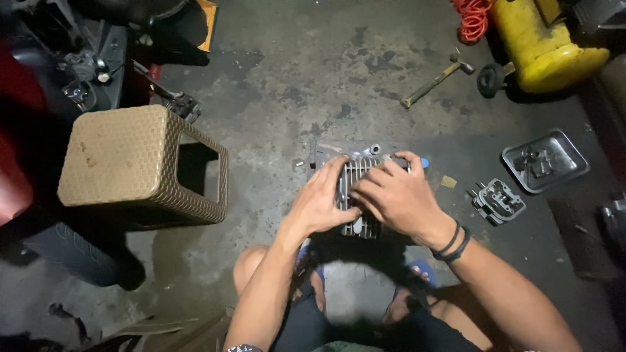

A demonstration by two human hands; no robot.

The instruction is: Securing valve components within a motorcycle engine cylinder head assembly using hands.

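Your left hand point(321, 199) and right hand point(398, 195) both press curled fingers onto the finned engine cylinder point(357, 189) on the concrete floor point(293, 78) between your knees. The metal tray point(546, 161) at right holds small dark parts, too dim to identify. Your hands hide most of the cylinder's top.

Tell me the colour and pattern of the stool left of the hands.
Tan, with a woven basket-like texture; the stool shows best in the head view.

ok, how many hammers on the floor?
1. The hammer lies on the concrete floor at upper right, beside the yellow tank, well away from both hands. Others may be hidden in the dark edges.
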